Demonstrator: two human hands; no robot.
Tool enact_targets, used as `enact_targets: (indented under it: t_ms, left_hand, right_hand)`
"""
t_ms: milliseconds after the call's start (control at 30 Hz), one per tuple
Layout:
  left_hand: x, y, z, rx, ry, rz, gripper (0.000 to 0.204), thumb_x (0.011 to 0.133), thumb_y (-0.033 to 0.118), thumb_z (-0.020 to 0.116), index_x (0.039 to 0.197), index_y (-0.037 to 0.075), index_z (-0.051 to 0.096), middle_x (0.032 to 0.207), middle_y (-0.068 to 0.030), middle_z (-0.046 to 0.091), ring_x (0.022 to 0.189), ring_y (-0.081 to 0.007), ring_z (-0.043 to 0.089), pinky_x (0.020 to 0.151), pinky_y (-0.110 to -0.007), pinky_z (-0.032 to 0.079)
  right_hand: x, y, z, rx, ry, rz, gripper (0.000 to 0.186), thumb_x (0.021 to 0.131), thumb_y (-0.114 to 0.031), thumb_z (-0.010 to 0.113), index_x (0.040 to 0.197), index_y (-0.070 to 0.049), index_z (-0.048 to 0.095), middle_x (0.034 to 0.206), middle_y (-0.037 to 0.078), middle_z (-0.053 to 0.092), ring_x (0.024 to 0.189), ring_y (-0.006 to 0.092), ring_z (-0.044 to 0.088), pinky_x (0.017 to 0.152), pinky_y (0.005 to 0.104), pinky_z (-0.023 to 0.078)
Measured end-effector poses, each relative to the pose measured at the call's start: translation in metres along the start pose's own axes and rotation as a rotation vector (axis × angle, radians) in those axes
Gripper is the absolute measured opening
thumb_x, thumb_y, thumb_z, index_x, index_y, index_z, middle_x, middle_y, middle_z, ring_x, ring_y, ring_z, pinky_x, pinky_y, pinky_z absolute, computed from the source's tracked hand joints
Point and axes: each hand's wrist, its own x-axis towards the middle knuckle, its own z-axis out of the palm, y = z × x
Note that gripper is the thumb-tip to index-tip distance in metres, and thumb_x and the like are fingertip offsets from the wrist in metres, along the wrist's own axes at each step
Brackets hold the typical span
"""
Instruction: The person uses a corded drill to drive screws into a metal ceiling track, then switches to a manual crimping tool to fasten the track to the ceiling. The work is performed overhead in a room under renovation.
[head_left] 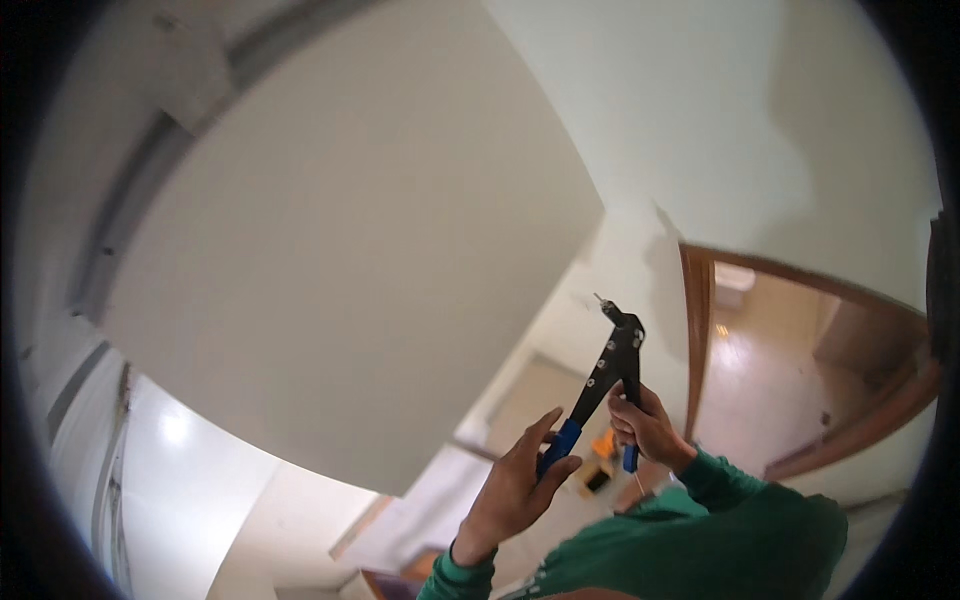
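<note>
Raised in front of me is a black hand riveter (612, 362) with blue grips, its two handles spread apart. A thin metal pin, apparently a rivet (599, 297), sticks out of its nose. My left hand (505, 498) is at one blue grip, which lies between the thumb and the fingers. Around the other handle, just above its blue end, the fingers of my right hand (648, 425) are closed. The riveter's nose points up and to the left, apart from the large pale panel (360, 240).
The panel fills much of the upper left, with a grey metal channel (135, 195) along its far left side. On the right a brown wooden door frame (697, 340) stands in a white wall (700, 110). Below, an orange object (604, 443) is partly visible behind the riveter.
</note>
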Motion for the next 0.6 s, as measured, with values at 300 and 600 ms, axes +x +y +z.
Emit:
enact_targets:
  t_ms: [300,600]
  left_hand:
    - [0.007,0.113,-0.08,0.476,0.718,0.511,0.041,0.105,0.022,0.067,0.139,0.0,0.062,0.115,-0.02,0.072,0.097,-0.023,0.069,0.088,-0.037,0.056]
    - [0.073,0.171,-0.142,0.443,0.796,0.388,0.037,0.102,0.019,0.07,0.133,-0.002,0.065,0.099,-0.0187,0.071,0.077,-0.0205,0.066,0.073,-0.036,0.054]
  right_hand:
    - [0.011,-0.176,0.102,-0.129,-0.203,-0.72,0.026,0.114,-0.037,0.05,0.112,-0.011,0.053,0.082,-0.001,0.051,0.064,0.0066,0.051,0.057,0.0243,0.043]
    - [0.139,-0.281,0.151,-0.151,-0.285,-0.967,0.029,0.113,-0.034,0.055,0.123,-0.007,0.062,0.09,0.002,0.063,0.086,0.0131,0.063,0.08,0.0331,0.053]
